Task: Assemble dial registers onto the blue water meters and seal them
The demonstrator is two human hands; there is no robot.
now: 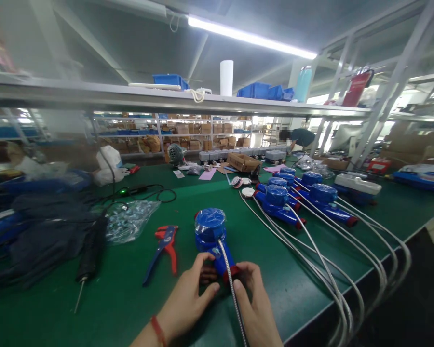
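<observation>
A blue water meter (210, 225) with clear film over its round lid lies on the green bench in front of me. A metal-sheathed cable (228, 274) runs from it toward me, between my hands. My left hand (193, 291) is curled against the meter's near left side, index fingertip on the blue body and thumb apart from it. My right hand (252, 299) has its fingers closed around the red end cap (231, 273), beside the cable. Left of the meter lie red-and-blue cutting pliers (165, 248). The undersides of my fingers are partly hidden.
Several more blue water meters (277, 195) stand at the right, their cables (321, 260) looping over the bench's front edge. At the left are a black electric screwdriver (92, 246) and a bag of small parts (130, 221). A shelf (210, 102) crosses above; a person (302, 136) bends farther back.
</observation>
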